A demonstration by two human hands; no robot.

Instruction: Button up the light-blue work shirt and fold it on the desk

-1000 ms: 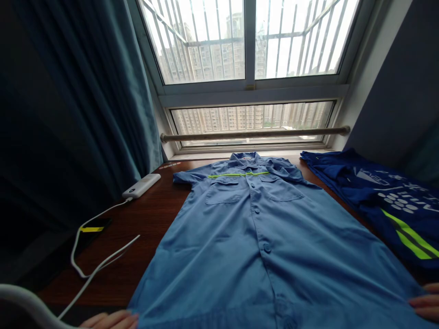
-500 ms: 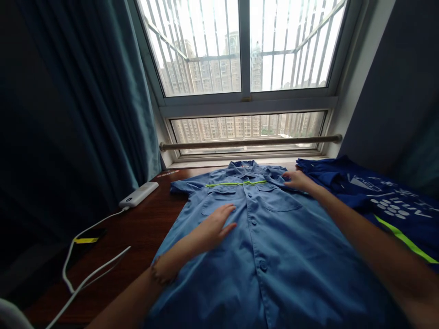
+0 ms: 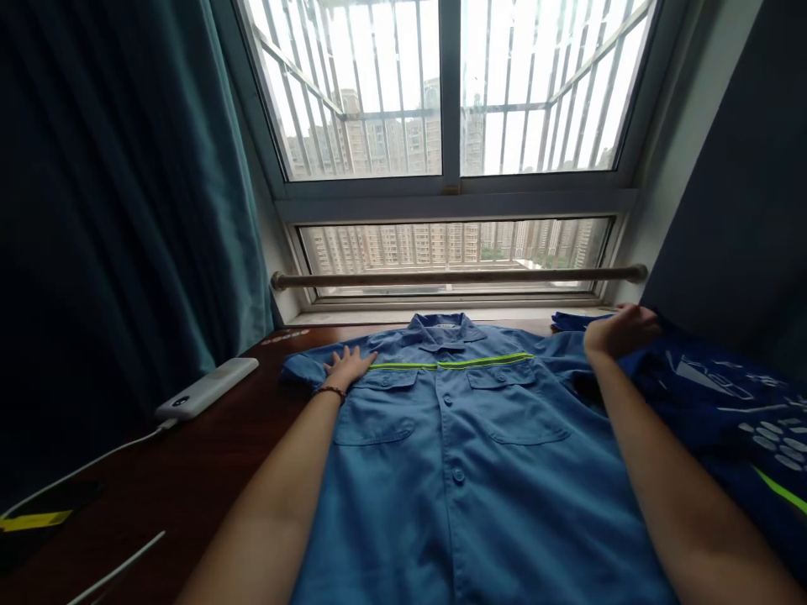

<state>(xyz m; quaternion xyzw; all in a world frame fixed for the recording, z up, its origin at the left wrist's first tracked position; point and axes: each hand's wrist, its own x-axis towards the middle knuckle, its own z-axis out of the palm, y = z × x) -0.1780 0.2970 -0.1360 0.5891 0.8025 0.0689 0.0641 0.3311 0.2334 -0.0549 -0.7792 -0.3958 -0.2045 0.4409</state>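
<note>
A light blue button-up work shirt (image 3: 384,470) lies front up, its collar toward the window and a yellow-green stripe across the chest. My left hand (image 3: 350,366) rests flat on it beside the stripe's left end, fingers spread, near the left sleeve. At the end of the right-hand sleeve (image 3: 558,349), my right hand (image 3: 621,329) is closed with curled fingers. What those fingers grip is hidden; the sleeve runs in under the hand, and a dark blue garment (image 3: 699,395) lies just behind and to the right.
A white power bank (image 3: 208,388) with a white cable stands on the brown wooden surface (image 3: 208,470) at left. A dark item with a yellow strip (image 3: 38,521) is near the left edge. A rail (image 3: 454,278) crosses the window; a blue curtain (image 3: 208,210) hangs left.
My left hand has moved from the shirt's middle to its left shoulder area and flattened. My right hand has moved outward to the right; the shirt's right shoulder and sleeve now lie straighter. The view has shifted.
</note>
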